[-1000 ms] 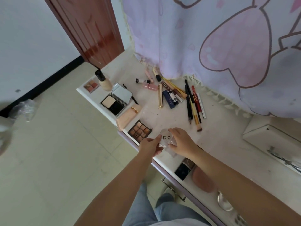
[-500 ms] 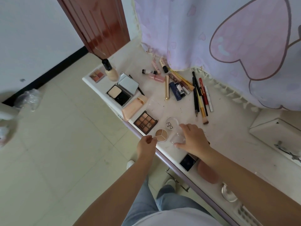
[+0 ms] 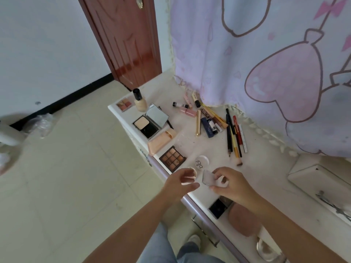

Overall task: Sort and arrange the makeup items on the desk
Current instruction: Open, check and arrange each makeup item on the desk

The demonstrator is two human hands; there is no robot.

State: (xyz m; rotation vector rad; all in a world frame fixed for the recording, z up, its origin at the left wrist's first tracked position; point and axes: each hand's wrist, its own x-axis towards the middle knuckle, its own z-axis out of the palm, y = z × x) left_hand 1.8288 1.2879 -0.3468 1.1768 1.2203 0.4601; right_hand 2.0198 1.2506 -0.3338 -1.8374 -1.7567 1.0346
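Makeup lies spread over the white desk (image 3: 252,168). My left hand (image 3: 177,184) curls its finger and thumb round a small round powder pan (image 3: 192,173) at the desk's front edge. Its clear round lid (image 3: 201,162) with black lettering lies just behind. My right hand (image 3: 232,185) pinches a small clear square case (image 3: 208,177) just above the desk, with something white tucked in its fingers. Left of the hands sit a brown eyeshadow palette (image 3: 172,158), a peach case (image 3: 161,142) and an open mirror compact (image 3: 150,121).
Farther back are a foundation bottle (image 3: 140,100), a blush palette (image 3: 124,104), several tubes (image 3: 207,123) and a row of pencils (image 3: 234,133). A black compact (image 3: 218,206) and a pink puff (image 3: 244,221) lie under my right forearm. A white box (image 3: 321,179) stands right; a curtain (image 3: 266,63) hangs behind.
My right hand has picked the clear square case up off the desk. My left hand still has the round pan and now curls over it. The round lid stays put.
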